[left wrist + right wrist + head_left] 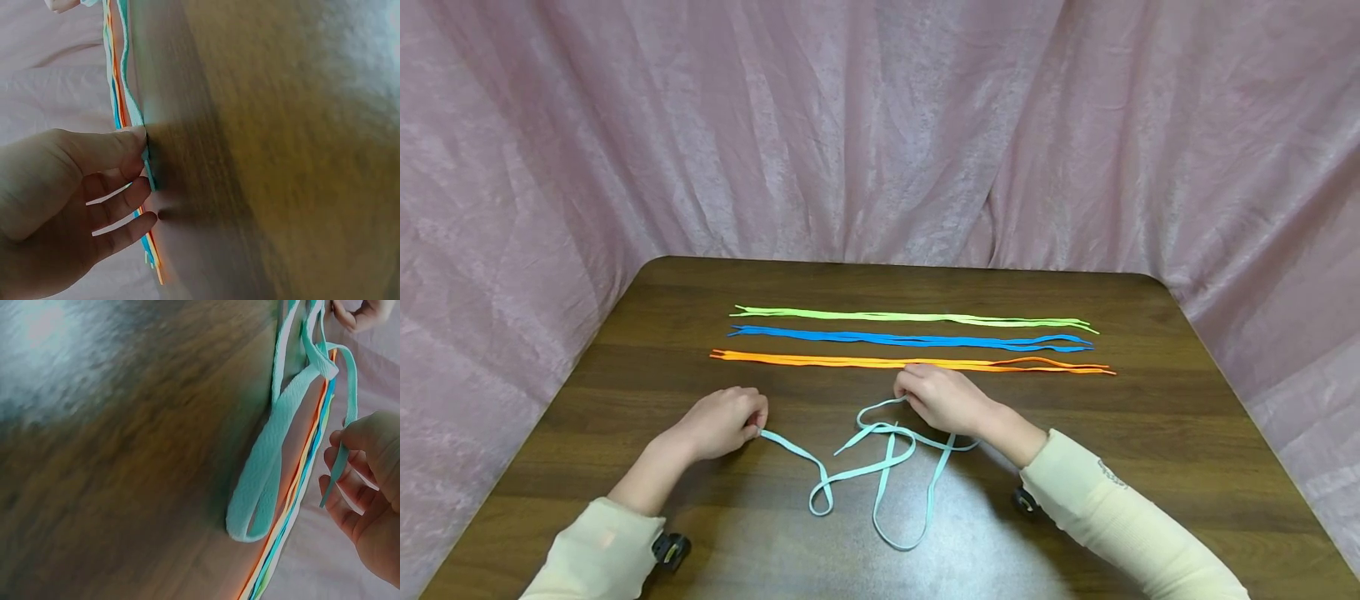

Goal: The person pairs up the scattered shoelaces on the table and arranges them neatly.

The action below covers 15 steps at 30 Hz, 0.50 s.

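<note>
Pale aqua shoelace (pixel 880 468) lies in loose, crossing loops on the table between the two hands; I cannot tell whether it is one lace or two. My left hand (pixel 724 422) pinches an end between thumb and finger, and the short tip (pixel 154 181) sticks out below the fingers in the left wrist view. Farther right, my right hand (pixel 946 400) pinches another stretch of it close to a tip (pixel 325 497), just in front of the orange shoelaces (pixel 820 360). Two more loose tips lie among the loops. A wide loop (pixel 250 519) bulges toward the right wrist camera.
Beyond the orange laces, blue shoelaces (pixel 880 338) and lime-green shoelaces (pixel 880 316) lie stretched out in parallel rows. All rest on a brown wooden table (pixel 1150 467) with rounded far corners. Pink curtains (pixel 880 133) hang behind and at both sides.
</note>
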Motion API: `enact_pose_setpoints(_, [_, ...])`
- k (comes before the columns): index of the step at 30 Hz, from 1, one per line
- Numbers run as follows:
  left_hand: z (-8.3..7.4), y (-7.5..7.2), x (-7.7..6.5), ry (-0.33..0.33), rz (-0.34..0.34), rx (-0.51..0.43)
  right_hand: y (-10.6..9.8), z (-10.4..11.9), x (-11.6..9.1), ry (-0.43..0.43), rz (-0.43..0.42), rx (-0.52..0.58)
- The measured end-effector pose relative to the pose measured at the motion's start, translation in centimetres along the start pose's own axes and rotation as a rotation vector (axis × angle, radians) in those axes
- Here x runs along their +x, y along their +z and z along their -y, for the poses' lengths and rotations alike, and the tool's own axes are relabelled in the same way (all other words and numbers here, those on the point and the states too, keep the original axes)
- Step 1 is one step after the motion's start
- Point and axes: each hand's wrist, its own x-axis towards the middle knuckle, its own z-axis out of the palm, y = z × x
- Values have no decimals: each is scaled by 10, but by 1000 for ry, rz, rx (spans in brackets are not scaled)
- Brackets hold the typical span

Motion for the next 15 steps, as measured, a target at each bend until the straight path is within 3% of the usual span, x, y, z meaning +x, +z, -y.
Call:
enact_pose_setpoints(7, [0,-2,-7,22,-43,-5,-7,-6,-10,23,-17,-7])
enact_pose_setpoints(15, [6,-8,-16,-39,-46,-24,-16,-13,-28,55,-47,8])
